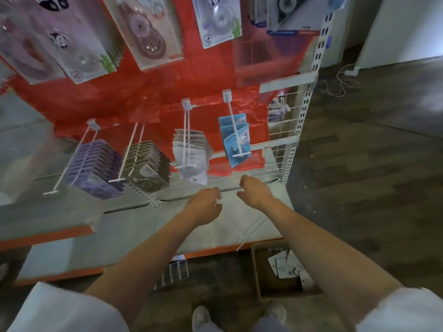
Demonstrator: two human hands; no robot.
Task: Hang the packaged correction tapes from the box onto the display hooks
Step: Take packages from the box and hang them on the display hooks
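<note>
Two hands empty, fingers loosely curled, nothing gripped. Box on floor at 5 o'clock, loose packs inside, nearer right hand. Left hand just beside it. Blue-pack hook at 12 o'clock, rod pointing toward person.

There is a single view, from a wide-angle camera worn on the person's head, looking forward and steeply down. It faces a white metal display rack with a red backing sheet, which fills the left and centre; packs on the upper hooks hang very near the lens and are blurred. Straight lines bow toward the edges, as a wide lens bends them. Near the bottom edge the view reaches the person's own white shoes. The dark wood-patterned floor runs off far right, perhaps toward a doorway.
</note>
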